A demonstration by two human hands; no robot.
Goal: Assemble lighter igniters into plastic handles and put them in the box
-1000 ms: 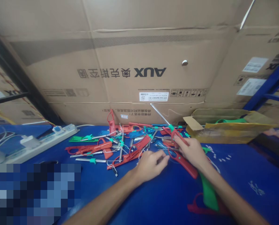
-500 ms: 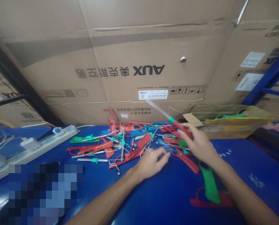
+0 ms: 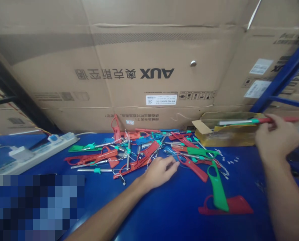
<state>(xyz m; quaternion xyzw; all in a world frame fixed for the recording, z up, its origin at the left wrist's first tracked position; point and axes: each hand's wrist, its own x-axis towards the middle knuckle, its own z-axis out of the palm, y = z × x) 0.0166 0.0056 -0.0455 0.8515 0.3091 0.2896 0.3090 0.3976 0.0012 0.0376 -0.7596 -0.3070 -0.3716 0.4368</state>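
My right hand (image 3: 277, 142) grips a long-nosed lighter by its red handle (image 3: 291, 119). The lighter lies nearly level over the cardboard box, its metal tube (image 3: 233, 123) and green collar pointing left. On the blue table rests my left hand (image 3: 159, 172), fingers loosely curled, thumb apart, with nothing visible in it. Just past it is a pile of lighter parts: red handle shells (image 3: 146, 157), metal tubes (image 3: 128, 155) with green collars, and thin wires. To its right lie a red shell (image 3: 194, 169) and a green shell (image 3: 219, 190), the green one across another red shell (image 3: 239, 205).
The open cardboard box (image 3: 229, 139) with yellow tape stands at the back right. A white power strip (image 3: 41, 154) with plugs runs along the left. Large cardboard (image 3: 129, 50) walls the back, between a black post and a blue post (image 3: 277, 77). Small white bits (image 3: 231, 161) lie near the box.
My right hand has carried the lighter right, from above the pile to over the box, and levelled it. My left hand has stayed nearly in place. The view has shifted slightly.
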